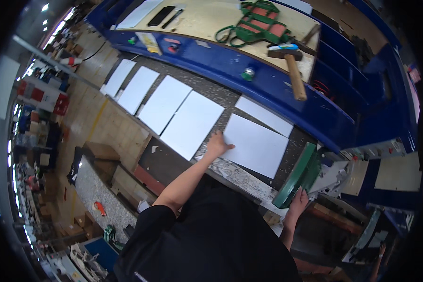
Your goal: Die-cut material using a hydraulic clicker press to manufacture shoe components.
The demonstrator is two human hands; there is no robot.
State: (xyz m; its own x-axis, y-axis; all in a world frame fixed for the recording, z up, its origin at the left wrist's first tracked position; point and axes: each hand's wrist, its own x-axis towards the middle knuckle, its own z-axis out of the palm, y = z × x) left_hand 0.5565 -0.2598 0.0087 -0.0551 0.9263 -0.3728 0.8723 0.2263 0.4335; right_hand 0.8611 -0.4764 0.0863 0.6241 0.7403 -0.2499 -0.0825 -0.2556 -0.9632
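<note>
My left hand point(217, 144) lies on the dark speckled work surface with fingers spread. Its thumb touches the left edge of a white sheet point(257, 145). A narrower white sheet point(264, 115) lies just beyond that one. Left of the hand, a large white sheet point(192, 124) rests beside several similar ones in a slanting row. At the right end of the surface stands a long green metal channel point(296, 176). My right hand point(299, 202) is against its near end, fingers fairly straight and seemingly gripping nothing; part of the hand is hard to make out.
Behind the sheets runs a blue machine beam point(207, 56). On its pale top lie a hammer point(293, 73), green straps with reddish pads point(261, 26) and a black phone point(161, 16). Scrap pieces point(332, 176) are heaped right of the channel. A grey speckled table point(96, 188) stands lower left.
</note>
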